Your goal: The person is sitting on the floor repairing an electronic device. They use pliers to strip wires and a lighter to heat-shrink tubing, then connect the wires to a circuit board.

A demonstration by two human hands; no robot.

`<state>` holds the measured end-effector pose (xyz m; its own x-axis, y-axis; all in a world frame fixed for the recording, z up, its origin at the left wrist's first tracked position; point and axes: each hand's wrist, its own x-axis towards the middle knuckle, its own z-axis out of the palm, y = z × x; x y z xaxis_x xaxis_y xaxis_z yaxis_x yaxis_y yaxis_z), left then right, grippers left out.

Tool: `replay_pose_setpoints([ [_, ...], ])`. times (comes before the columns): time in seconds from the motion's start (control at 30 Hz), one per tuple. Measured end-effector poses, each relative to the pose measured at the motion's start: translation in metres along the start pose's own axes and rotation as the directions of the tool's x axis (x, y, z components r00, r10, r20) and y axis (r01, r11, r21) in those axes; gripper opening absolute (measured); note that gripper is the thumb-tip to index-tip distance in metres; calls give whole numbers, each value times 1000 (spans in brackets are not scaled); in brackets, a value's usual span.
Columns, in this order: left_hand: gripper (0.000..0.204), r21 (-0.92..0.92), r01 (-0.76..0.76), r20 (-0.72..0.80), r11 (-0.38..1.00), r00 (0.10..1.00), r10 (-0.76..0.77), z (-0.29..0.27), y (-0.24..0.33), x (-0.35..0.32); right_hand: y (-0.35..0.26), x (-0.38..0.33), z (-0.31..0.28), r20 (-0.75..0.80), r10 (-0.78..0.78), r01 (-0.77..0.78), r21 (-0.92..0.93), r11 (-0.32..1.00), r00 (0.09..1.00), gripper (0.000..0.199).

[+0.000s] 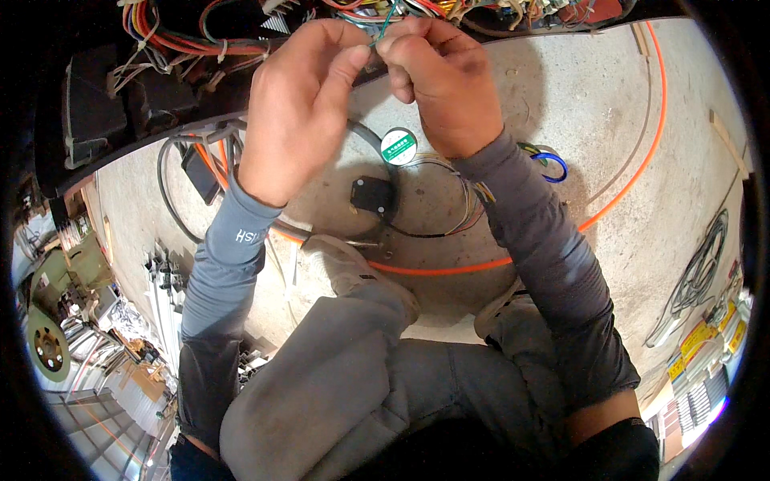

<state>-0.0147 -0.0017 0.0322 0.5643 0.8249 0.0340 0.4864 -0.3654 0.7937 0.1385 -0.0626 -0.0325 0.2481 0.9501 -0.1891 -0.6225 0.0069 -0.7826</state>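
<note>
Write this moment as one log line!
right hand: pinching green wire | left hand: at same wire | above: wire bundles | floor: orange cable or hose

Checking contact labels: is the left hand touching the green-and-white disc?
Apart: the head view shows floor and black cable between left hand and disc.

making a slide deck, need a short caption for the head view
Left hand and right hand meet at a thin green wire, above a concrete floor crossed by an orange line.
</note>
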Motion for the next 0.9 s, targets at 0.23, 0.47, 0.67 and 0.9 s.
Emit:
replay_pose_setpoints([
  [0.23, 24, 181, -61, 9, 981, 998, 61, 3, 3, -1, 2, 3, -6, 48, -91, 96, -111, 989, 995, 10],
  [0.47, 27, 294, 32, 112, 955, 991, -68, -4, 34, 14, -4, -1, -7, 65, -235, 243, -354, 903, 970, 14],
  [0.67, 19, 291, 51, 179, 955, 978, -107, -7, 74, 37, -10, -1, -10, -15, -177, 159, -367, 917, 984, 20],
  [0.9, 26, 63, 118, 177, 991, 976, -127, 10, 19, 33, -11, -13, 4, -125, 88, -90, -17, 996, 988, 9],
])
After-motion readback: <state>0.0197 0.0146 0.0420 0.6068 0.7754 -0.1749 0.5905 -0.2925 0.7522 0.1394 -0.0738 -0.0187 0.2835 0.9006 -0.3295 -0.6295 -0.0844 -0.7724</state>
